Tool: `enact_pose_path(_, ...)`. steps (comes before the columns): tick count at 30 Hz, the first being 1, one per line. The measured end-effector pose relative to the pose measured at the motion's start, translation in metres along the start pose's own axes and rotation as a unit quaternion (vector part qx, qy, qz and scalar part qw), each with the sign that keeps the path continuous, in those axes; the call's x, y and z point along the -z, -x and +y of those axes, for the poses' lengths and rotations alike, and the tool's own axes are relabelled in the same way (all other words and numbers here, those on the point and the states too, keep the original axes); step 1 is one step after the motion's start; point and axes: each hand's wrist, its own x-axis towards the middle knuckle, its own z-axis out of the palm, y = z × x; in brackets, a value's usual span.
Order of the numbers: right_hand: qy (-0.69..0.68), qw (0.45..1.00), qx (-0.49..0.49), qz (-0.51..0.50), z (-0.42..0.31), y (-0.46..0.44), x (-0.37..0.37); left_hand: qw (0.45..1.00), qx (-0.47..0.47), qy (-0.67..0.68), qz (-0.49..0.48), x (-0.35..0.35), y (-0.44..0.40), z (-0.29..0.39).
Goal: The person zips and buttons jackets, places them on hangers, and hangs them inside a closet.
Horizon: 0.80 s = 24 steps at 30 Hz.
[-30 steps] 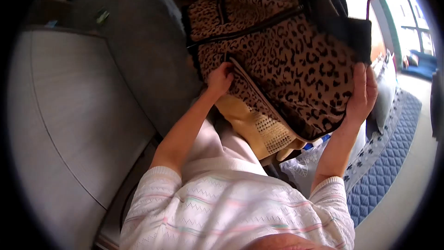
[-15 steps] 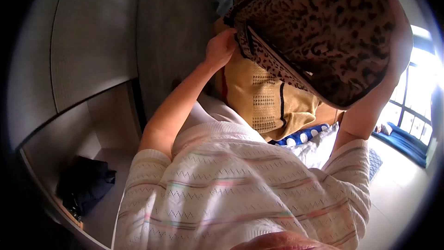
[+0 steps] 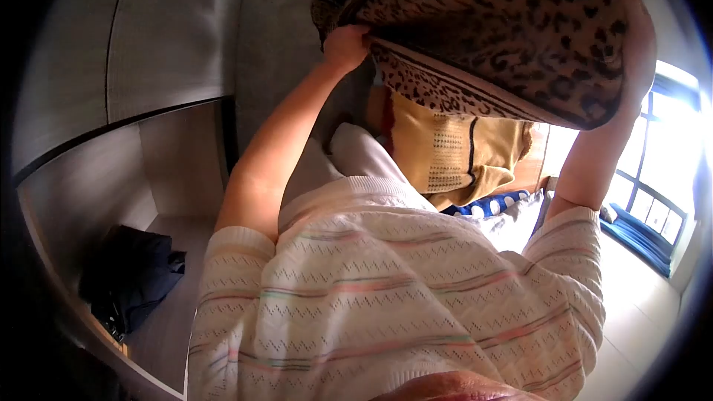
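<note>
The left hand (image 3: 346,49) pinches the garment (image 3: 505,37)'s edge; the right hand (image 3: 637,37) meets its opposite side, grip unclear. Spread between them, it looks soft, floppy, best held by both edges.

Leopard-print garment (image 3: 512,37) cut off by top edge toward 1 o'clock; fingertips of left hand (image 3: 346,47) hidden; fingers of right hand (image 3: 639,33), 2 o'clock, unclear; top of yellow cloth (image 3: 438,156) hidden behind garment; dark bundle (image 3: 134,275), 8 o'clock, indistinct.

patterned garment (image 3: 512,30) blocks ahead; the open cabinet (image 3: 182,160) leaves room.
</note>
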Motion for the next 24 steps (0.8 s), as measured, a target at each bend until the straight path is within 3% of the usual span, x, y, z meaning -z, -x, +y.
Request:
enact_pose_path(3,-0.004,1.0,0.019,-0.005,-0.01,-0.002,-0.003,0.997,-0.035,0.016,0.067,0.017,0.02,-0.008)
enact_pose_path(6,-0.012,0.998,0.053,-0.004,-0.02,-0.009,-0.002,0.99,-0.011,0.076,0.114,0.031,0.049,-0.014)
enact_pose_path(9,-0.019,0.996,0.087,0.0,-0.026,-0.016,0.0,0.961,-0.014,0.189,0.201,0.031,0.082,-0.023)
enact_pose_path(12,-0.025,0.993,0.116,0.002,-0.031,-0.019,0.001,0.983,-0.007,0.075,0.165,0.031,0.111,0.01)
enact_pose_path(13,-0.026,0.992,0.127,0.0,-0.033,-0.019,-0.001,0.971,-0.068,0.095,0.207,0.008,0.103,0.005)
enact_pose_path(16,-0.034,0.987,0.155,-0.005,-0.038,-0.022,0.0,0.958,-0.068,-0.055,0.273,-0.016,0.086,0.008)
enact_pose_path(19,-0.05,0.982,0.179,-0.016,-0.045,-0.021,0.001,0.972,-0.009,-0.071,0.225,-0.019,0.079,0.002)
enact_pose_path(22,-0.081,0.979,0.182,-0.035,-0.046,-0.012,0.001,0.958,-0.069,-0.01,0.278,-0.015,0.091,-0.007)
enact_pose_path(24,-0.121,0.976,0.171,-0.056,-0.047,0.003,0.0,0.967,-0.025,0.044,0.25,0.004,0.114,0.005)
